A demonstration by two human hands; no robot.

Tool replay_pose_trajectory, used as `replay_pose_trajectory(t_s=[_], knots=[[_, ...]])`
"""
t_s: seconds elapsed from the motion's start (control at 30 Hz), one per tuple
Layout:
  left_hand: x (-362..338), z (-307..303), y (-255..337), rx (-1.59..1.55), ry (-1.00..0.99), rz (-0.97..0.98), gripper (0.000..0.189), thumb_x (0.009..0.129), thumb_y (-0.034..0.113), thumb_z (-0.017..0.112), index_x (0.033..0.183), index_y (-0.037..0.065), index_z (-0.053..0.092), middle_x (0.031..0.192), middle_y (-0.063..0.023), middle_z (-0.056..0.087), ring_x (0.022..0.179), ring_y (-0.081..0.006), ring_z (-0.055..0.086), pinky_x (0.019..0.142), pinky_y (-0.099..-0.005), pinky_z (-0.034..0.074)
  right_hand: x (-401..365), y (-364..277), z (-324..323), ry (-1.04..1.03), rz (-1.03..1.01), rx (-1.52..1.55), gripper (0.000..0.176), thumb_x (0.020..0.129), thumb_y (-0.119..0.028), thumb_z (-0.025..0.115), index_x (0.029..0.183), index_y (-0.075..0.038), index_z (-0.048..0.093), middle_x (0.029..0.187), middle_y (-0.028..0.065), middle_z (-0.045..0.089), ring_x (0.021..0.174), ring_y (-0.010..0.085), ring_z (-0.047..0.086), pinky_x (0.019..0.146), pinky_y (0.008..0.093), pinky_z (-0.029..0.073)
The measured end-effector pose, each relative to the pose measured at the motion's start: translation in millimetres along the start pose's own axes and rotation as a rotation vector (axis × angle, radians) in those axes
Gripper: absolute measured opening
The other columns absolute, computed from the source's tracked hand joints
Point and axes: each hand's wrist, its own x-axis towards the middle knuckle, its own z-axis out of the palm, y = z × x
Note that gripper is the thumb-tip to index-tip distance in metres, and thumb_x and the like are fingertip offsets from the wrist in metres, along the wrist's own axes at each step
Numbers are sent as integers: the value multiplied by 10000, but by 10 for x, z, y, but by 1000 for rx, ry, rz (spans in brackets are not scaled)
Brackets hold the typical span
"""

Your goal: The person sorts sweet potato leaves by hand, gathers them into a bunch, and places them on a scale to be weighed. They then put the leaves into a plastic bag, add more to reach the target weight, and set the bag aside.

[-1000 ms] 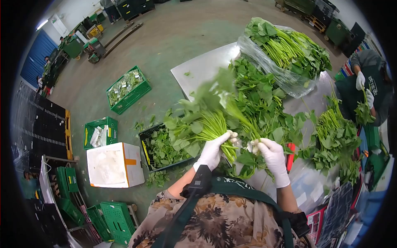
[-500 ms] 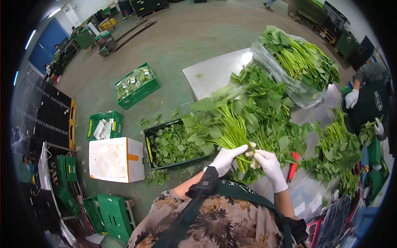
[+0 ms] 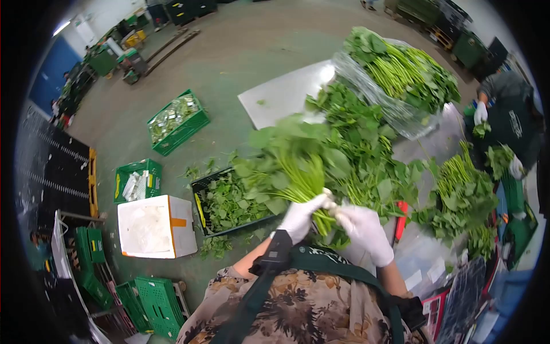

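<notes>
My left hand [image 3: 305, 219], in a white glove, is wrapped round a bunch of leafy green stems [image 3: 301, 172]. The bunch's leaves point away from me and are blurred. My right hand [image 3: 365, 232], also gloved, is closed at the lower stems, close beside my left hand; what its fingertips pinch is too small to make out. Loose greens [image 3: 366, 155] lie on the metal table [image 3: 281, 94] behind and right of the bunch. A red tool [image 3: 400, 221] rests on the table right of my right hand.
A black crate of greens [image 3: 229, 200] stands left of my hands, beside a white foam box [image 3: 150, 226]. Green crates [image 3: 179, 123] sit on the floor. A large bagged pile of greens [image 3: 407, 69] lies at the back right. A co-worker [image 3: 507, 109] stands at the far right.
The view has shifted slightly. My hands have come closer together on the stems, and the bunch stands more upright and blurred. The co-worker's hand now holds some greens.
</notes>
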Motion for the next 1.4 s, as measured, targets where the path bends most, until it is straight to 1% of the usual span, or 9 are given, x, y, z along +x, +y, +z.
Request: replay_pose_trajectory(t_s=[0.1, 0.17, 0.3, 0.43, 0.63, 0.77, 0.9, 1.03, 1.4], knots=[[32, -157, 78, -171, 69, -34, 166, 912, 153, 577, 1002, 15, 563, 737, 6, 531, 766, -141, 560, 797, -284, 464, 135, 233, -65, 173, 372, 261, 128, 843, -152, 604, 916, -68, 667, 840, 99, 656, 733, 255, 636, 658, 325, 494], [122, -398, -1, -247, 74, -36, 124, 906, 150, 575, 940, 32, 561, 726, 0, 530, 738, -139, 544, 733, -295, 474, 171, 524, 37, 283, 305, -18, 136, 835, -165, 613, 915, -71, 671, 842, 85, 657, 737, 240, 638, 661, 313, 493], [194, -652, -201, -353, 154, -153, 128, 916, 120, 554, 968, 3, 549, 718, -9, 532, 730, -146, 553, 705, -289, 492, 289, 936, 245, 133, 405, -499, 200, 810, -265, 641, 926, -102, 637, 847, 81, 639, 789, 260, 635, 688, 366, 492], [158, -635, -282, -358, 139, -187, 228, 935, 125, 533, 1120, -1, 491, 710, -20, 548, 743, -168, 575, 768, -320, 507, 332, 1150, 382, 52, 486, -489, 233, 779, -285, 662, 906, -93, 624, 840, 88, 630, 792, 283, 624, 692, 393, 487], [155, -559, -268, -366, 38, -226, 406, 951, 175, 516, 1280, -27, 389, 733, -7, 506, 768, -157, 533, 798, -334, 507, 323, 1332, 241, 122, 605, 200, 196, 816, -197, 599, 921, -34, 628, 781, 70, 626, 705, 177, 592, 654, 316, 466], [153, -538, -278, -380, 24, -273, 376, 952, 170, 512, 1252, -40, 425, 734, -11, 503, 794, -159, 545, 826, -340, 501, 328, 1108, 8, 228, 788, 553, 184, 829, -196, 600, 942, -53, 626, 730, -8, 577, 611, 82, 483, 560, 220, 389], [111, -474, -218, -262, 49, -250, 267, 934, 142, 534, 1123, -47, 523, 764, -17, 534, 808, -159, 562, 791, -319, 488, 224, 1011, -21, 302, 656, 882, 202, 828, -176, 589, 963, -29, 617, 743, -8, 576, 594, 61, 466, 538, 201, 370], [42, -286, -94, -92, 109, -170, 187, 899, 141, 591, 1010, -9, 580, 802, -34, 596, 774, -150, 588, 736, -287, 472, 225, 668, -180, 306, 571, 857, 174, 830, -131, 616, 963, -18, 616, 763, -7, 580, 619, 62, 481, 561, 212, 389], [128, 104, -188, -69, 51, -34, 172, 886, 103, 611, 1035, 20, 593, 866, -22, 624, 731, -105, 585, 659, -240, 483, 269, -156, 1, 262, 275, 207, 102, 814, -63, 645, 896, -11, 614, 732, 69, 635, 605, 137, 641, 544, 259, 474]])
